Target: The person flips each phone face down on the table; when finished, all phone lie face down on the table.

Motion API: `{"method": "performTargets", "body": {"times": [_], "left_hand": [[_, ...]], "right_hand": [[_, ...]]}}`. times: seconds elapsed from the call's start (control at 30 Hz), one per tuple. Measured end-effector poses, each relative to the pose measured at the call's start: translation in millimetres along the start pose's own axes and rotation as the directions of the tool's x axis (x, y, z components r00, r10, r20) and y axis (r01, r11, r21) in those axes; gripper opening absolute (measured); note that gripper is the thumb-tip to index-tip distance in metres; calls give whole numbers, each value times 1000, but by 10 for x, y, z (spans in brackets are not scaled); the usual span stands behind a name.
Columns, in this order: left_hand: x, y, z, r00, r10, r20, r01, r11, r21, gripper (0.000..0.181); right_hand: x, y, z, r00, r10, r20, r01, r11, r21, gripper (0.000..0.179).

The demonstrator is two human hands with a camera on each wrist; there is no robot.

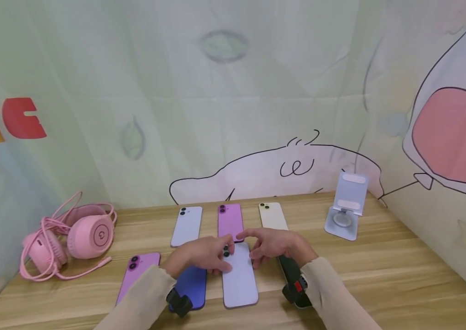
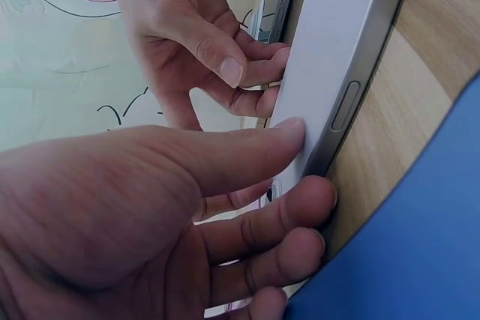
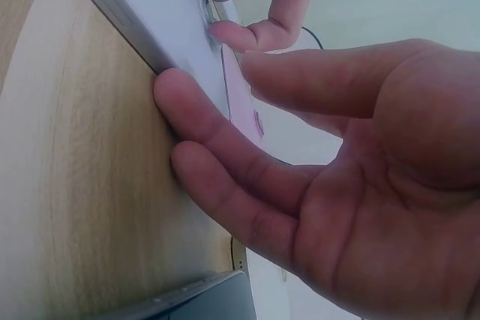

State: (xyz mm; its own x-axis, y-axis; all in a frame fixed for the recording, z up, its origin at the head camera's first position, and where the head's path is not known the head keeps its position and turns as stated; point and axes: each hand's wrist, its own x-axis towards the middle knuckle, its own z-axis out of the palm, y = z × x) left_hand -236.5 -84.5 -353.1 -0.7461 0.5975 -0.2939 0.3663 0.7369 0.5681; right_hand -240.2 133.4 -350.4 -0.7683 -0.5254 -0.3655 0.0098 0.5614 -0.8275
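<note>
A pale lavender smartphone (image 1: 240,279) lies back up on the wooden table between both hands. My left hand (image 1: 206,253) holds its left edge: the thumb rests on the back and curled fingers touch the side (image 2: 349,106). The left index finger bends at the camera lenses (image 3: 208,11). My right hand (image 1: 272,244) touches the opposite long edge with its fingertips (image 3: 174,95), while its thumb stays off the phone. The right index finger reaches toward the lower end of a pink smartphone (image 1: 230,220), directly behind. Whether it touches that phone I cannot tell.
A blue phone (image 1: 191,286) and a purple phone (image 1: 140,270) lie left, a dark phone (image 1: 291,270) right. White (image 1: 187,226) and cream (image 1: 273,215) phones flank the pink one. Pink headphones (image 1: 90,236) sit far left, a folding stand (image 1: 346,206) back right. Printed curtains (image 1: 216,114) hang behind.
</note>
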Motion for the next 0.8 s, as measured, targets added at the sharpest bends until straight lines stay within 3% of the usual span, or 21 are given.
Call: {"method": "performTargets", "body": {"times": [0.4,0.57,0.8], "left_hand": [[-1,-8,-16,999,43,-10,-43,999,-1,25],[8,55,-2,998,42,36,-42,999,-10,21],[95,162,7,997,75,30,-77,994,80,19]], "right_hand": [[-9,-15,-34,1000,-1,11,1,1000,16,51],[-20,9,-65,1000,-6,28,6,1000,15,48],[-66,61,-163,997,-58,45,58,998,-8,48]]}}
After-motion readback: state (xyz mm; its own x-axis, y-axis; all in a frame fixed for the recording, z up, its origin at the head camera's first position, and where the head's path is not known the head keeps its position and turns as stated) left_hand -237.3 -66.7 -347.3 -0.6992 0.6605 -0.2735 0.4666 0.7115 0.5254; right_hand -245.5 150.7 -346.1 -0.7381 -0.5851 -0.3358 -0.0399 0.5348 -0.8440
